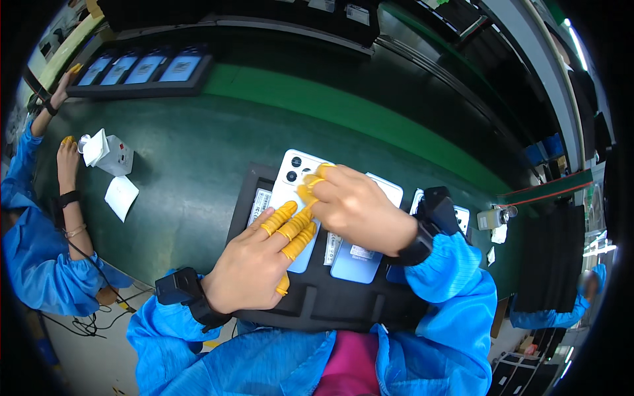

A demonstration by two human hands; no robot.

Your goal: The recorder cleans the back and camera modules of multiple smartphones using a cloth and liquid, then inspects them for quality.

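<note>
A light-coloured smartphone point(282, 193) lies back up over a black foam tray point(330, 313), its round camera lenses at the far end. My left hand point(247, 267) rests on its lower part, yellow finger cots on the stretched fingers. Closed and bent, my right hand point(356, 208) presses its yellow-covered fingertips beside the lenses; the tips are slightly blurred, and anything between them is hidden. To the right, a light blue phone point(355, 265) sits in the tray, partly under my right wrist. Labelled white strips show in the slots between.
At the far left a co-worker's hand point(63, 89) touches a black tray point(139, 91) of several phones. Nearer stand a white dispenser bottle point(119, 155) and a white paper sheet point(121, 198). Another bottle point(490, 219) stands at the right. A dark shelf edge point(297, 30) runs along the back.
</note>
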